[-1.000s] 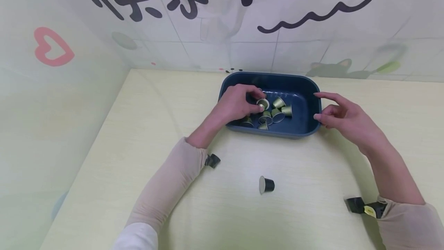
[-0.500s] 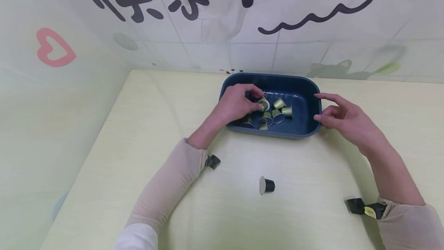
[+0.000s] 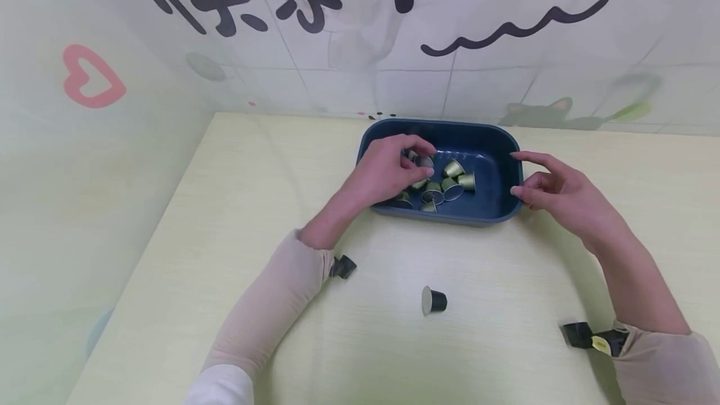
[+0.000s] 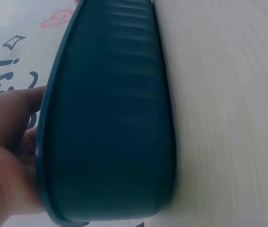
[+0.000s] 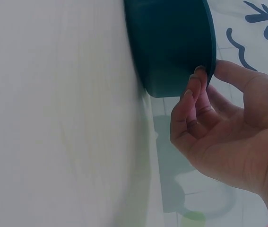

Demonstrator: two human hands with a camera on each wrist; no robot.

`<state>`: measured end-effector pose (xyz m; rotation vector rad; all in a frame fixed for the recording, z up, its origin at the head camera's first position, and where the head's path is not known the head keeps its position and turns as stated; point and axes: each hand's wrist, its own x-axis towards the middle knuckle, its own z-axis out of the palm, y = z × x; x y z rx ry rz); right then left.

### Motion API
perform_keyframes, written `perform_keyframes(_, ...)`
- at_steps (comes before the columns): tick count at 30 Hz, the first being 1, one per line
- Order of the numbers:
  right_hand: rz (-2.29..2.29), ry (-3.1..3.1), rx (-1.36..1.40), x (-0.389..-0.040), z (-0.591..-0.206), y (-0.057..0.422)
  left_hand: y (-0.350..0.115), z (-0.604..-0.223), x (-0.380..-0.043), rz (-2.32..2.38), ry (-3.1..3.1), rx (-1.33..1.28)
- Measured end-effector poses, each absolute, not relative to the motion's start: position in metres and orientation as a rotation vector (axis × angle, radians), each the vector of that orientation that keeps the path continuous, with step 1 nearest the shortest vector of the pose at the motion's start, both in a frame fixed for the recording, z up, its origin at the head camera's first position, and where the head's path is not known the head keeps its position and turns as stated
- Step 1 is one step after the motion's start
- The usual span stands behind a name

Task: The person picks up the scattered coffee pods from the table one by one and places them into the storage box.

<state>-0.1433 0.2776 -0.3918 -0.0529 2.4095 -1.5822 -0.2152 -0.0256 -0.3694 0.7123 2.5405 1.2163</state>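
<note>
A dark blue plastic bin stands at the back of the table and holds several olive-green coffee capsules. My left hand reaches over its left end, pinching a coffee capsule between thumb and fingers; the fingers partly cover it. The left wrist view shows mostly the bin's outer wall, which hides those fingertips. At the bin's right end my right hand grips the rim. In the right wrist view the thumb lies over the rim and the other fingers curl against the outer wall.
A black coffee capsule lies on its side on the pale wooden table, in front of the bin. Behind the bin rises a white wall covering with black lettering. Black wrist devices jut from both sleeves.
My left fingers have shifted slightly within the bin and a capsule has lifted and turned between them. The right hand keeps its place on the rim. The black capsule has not moved.
</note>
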Motion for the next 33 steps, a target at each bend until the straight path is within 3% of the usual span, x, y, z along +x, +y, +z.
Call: perform_keyframes(33,-1.558,2.429,-0.029,-0.142,-0.388,0.275,-0.024,-0.358,-0.193,1.317,2.314,1.003)
